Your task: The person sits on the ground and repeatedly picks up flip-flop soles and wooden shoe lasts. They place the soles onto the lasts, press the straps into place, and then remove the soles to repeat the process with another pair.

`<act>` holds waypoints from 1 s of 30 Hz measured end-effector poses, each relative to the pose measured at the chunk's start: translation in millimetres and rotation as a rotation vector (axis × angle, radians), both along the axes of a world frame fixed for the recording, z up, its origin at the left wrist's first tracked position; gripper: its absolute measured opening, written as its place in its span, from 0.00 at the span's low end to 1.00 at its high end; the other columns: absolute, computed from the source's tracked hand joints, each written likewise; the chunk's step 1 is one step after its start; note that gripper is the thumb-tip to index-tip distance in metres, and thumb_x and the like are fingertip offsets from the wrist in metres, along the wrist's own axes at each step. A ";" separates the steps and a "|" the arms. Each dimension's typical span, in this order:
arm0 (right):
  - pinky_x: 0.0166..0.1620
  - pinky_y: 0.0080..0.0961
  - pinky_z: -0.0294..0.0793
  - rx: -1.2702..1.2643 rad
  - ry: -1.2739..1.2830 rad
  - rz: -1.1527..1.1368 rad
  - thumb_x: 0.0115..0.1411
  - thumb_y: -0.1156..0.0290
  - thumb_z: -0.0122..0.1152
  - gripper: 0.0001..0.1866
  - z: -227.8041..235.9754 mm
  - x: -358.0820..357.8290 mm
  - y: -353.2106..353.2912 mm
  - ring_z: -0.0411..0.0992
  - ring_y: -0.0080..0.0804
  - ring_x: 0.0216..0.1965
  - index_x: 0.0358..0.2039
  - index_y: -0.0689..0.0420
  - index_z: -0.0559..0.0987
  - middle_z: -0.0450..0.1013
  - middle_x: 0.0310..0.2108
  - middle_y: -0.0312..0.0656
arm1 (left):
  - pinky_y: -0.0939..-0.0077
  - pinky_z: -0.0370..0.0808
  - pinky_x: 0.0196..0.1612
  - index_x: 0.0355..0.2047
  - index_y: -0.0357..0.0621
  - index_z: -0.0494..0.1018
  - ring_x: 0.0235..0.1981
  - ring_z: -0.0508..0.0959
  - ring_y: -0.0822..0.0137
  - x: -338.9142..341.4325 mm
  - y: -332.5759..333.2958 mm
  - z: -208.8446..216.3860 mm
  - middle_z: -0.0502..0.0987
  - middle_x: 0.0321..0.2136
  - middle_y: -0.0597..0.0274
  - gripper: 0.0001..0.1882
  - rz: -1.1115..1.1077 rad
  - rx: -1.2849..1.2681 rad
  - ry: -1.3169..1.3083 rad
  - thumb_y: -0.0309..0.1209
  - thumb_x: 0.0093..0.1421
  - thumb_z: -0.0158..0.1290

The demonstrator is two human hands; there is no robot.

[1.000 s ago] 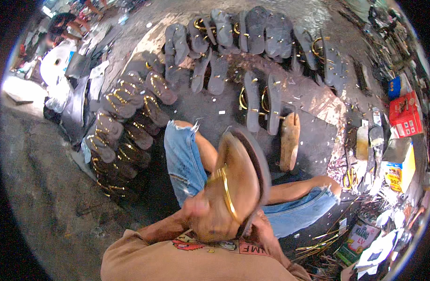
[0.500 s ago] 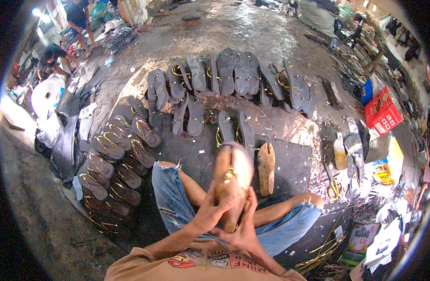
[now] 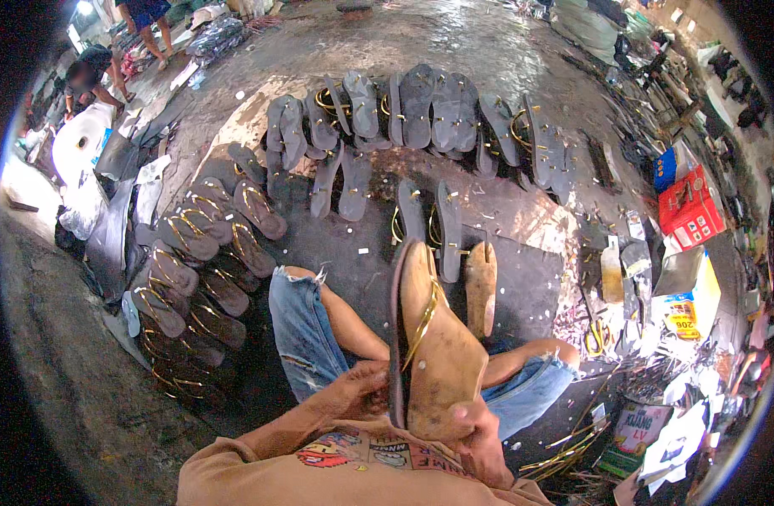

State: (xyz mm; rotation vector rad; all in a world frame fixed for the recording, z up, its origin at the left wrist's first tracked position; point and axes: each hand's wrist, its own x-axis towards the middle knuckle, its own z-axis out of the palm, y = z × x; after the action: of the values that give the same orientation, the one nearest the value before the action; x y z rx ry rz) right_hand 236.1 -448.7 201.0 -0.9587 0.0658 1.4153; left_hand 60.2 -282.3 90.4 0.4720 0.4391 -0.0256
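A wooden foot form (image 3: 446, 371), worn and tan, stands tilted in front of my body with its split toe pointing away. A dark flip-flop sole (image 3: 396, 337) lies along its left side, seen edge-on, and a gold strap (image 3: 424, 325) crosses the form. My right hand (image 3: 478, 438) is closed around the heel end, thumb on top. Beside the sole, my left hand (image 3: 360, 390) has its fingers curled against it; what they pinch, if anything, is hidden. A second wooden form (image 3: 481, 291) lies on the dark mat just beyond.
Unfinished grey sandals (image 3: 416, 105) stand in a row ahead, with a pair (image 3: 448, 232) nearer. Gold-strapped sandals (image 3: 189, 232) cluster at left. To the right are scissors (image 3: 598, 337), a glue-stained bottle (image 3: 611, 274), a red box (image 3: 690, 207) and a tin (image 3: 636, 438). Two people (image 3: 96, 72) work far left.
The foot form with its sandal has turned onto its side and come nearer, so its side now shows. My left hand has moved left to the sole, my right hand to the heel.
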 end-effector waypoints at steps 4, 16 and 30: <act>0.76 0.49 0.50 0.364 -0.757 0.336 0.53 0.70 0.78 0.71 11.1 9.1 40.8 0.48 0.50 0.77 0.79 0.53 0.29 0.42 0.78 0.55 | 0.68 0.70 0.46 0.61 0.43 0.71 0.43 0.74 0.69 38.8 4.3 -0.4 0.75 0.47 0.66 0.24 -0.076 -0.020 -0.239 0.48 0.76 0.52; 0.78 0.42 0.44 0.227 -0.957 0.069 0.52 0.84 0.66 0.69 -59.4 12.0 90.2 0.40 0.44 0.81 0.81 0.51 0.26 0.35 0.81 0.51 | 0.52 0.65 0.75 0.77 0.48 0.56 0.69 0.72 0.57 90.1 55.2 -5.4 0.67 0.73 0.57 0.41 0.226 -0.062 -0.350 0.62 0.75 0.44; 0.76 0.37 0.53 -0.112 -1.286 0.442 0.61 0.79 0.62 0.42 -140.3 87.3 63.5 0.57 0.51 0.75 0.74 0.65 0.58 0.60 0.72 0.58 | 0.68 0.72 0.43 0.67 0.39 0.65 0.42 0.69 0.66 60.9 67.2 -18.2 0.69 0.51 0.57 0.43 0.333 -0.325 -0.505 0.66 0.72 0.45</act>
State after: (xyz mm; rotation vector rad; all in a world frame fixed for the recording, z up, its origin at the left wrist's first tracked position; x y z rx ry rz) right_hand 323.4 -385.2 60.7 -1.8911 -1.0774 0.9353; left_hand 121.1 -215.0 72.3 0.0709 0.0088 0.3339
